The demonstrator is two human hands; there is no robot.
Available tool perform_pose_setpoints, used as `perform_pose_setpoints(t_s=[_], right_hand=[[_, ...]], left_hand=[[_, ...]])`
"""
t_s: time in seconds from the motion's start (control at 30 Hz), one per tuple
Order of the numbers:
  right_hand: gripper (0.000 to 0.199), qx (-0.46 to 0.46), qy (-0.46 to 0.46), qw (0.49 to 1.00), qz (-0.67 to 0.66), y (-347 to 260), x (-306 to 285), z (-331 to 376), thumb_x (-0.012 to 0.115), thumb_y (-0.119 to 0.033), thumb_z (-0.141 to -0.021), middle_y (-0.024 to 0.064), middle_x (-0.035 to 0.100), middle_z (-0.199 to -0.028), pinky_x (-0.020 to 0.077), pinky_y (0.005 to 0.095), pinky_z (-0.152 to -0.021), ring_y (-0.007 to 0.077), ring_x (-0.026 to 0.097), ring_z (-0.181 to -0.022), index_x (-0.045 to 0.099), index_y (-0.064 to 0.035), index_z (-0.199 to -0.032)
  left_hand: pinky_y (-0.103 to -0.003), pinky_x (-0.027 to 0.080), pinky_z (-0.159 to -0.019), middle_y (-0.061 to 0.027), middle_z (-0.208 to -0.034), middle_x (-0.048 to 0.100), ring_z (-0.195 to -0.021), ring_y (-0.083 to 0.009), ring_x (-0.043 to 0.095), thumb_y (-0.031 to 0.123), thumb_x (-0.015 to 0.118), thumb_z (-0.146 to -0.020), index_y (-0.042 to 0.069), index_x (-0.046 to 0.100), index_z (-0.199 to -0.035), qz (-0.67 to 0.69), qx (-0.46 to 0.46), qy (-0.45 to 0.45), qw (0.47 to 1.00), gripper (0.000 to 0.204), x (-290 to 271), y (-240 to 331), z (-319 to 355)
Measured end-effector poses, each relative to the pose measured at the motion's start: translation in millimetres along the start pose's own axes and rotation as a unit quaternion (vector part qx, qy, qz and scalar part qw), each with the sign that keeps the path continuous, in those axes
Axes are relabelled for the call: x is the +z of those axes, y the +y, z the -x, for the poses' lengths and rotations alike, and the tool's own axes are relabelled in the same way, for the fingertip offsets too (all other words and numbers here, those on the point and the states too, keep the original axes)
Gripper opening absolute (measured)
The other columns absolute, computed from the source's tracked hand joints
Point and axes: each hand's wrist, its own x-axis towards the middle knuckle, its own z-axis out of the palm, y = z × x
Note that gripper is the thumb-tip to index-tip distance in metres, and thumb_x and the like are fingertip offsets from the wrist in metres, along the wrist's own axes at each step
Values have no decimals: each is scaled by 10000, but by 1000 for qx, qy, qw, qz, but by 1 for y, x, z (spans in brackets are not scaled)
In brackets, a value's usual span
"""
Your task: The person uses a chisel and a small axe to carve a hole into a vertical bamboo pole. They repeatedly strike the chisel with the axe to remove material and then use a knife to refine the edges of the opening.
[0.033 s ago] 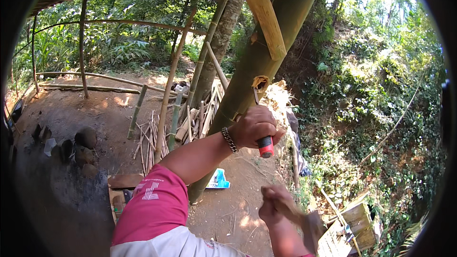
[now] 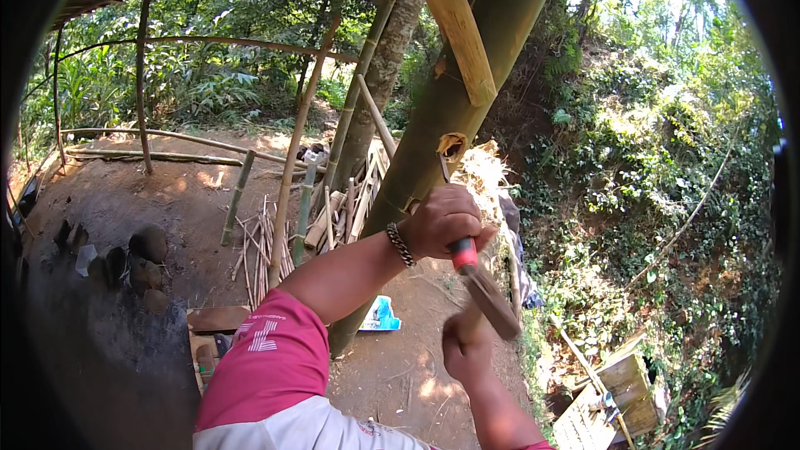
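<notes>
My left hand (image 2: 448,221), with a chain bracelet at the wrist, is wrapped round a chisel (image 2: 462,255) with a red and black handle. Its metal blade points up into a rough hole (image 2: 451,146) cut in the thick, leaning green bamboo pole (image 2: 417,158). Lower down, my right hand (image 2: 468,350) is closed round the short wooden handle of a mallet (image 2: 493,304). The mallet's brown, slightly blurred head is at the butt of the chisel and seems to touch it.
A split bamboo piece (image 2: 454,25) leans on the pole above the hole. Behind stand thin poles and a pile of split wood (image 2: 346,208). A blue and white container (image 2: 381,314) lies on the dirt. Plants cover the steep bank (image 2: 633,200) at right.
My right hand has swung the mallet up and left, from low at the right to the chisel's butt. My left hand and the chisel have hardly moved.
</notes>
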Motion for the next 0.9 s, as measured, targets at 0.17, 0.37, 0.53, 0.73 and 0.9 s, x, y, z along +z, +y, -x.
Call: perform_pose_setpoints(t_s=[0.17,0.37,0.53,0.73,0.9], right_hand=[[132,-24,105,991,-77,3,0,21,551,53,-876,65,578,-761,436,286,-559,157,548,-636,615,-62,-892],[31,349,18,926,-144,11,3,109,585,-31,-858,72,557,-645,467,341,-588,161,584,-604,611,-30,-875],[37,334,13,942,-25,-3,9,174,628,-57,-844,89,602,-683,484,333,-621,175,611,-645,629,-20,-845],[88,476,73,874,-65,-8,9,238,650,-84,-853,45,577,-650,450,327,-548,144,560,-567,639,-16,-908],[127,434,71,898,-32,7,-7,264,640,-85,-866,36,561,-636,428,318,-519,119,553,-554,625,-4,-963]], left_hand=[[-341,489,-548,-13,-672,580,-574,-201,597,30,778,-774,127,520,-806,7,-11,-21,1000,278,-2,2,2],[-333,469,-524,-1,-656,566,-554,-180,574,122,818,-784,130,528,-780,0,-13,-17,1000,290,8,11,-7],[-321,427,-511,10,-654,514,-569,-164,545,152,770,-824,115,507,-719,145,80,-174,971,285,48,89,-38],[-356,448,-540,-61,-688,577,-599,-215,573,150,826,-790,71,569,-709,145,-233,-227,934,281,26,133,22],[-325,485,-614,-77,-731,653,-670,-182,632,132,801,-834,35,663,-780,48,-579,-176,794,177,-14,178,84]])
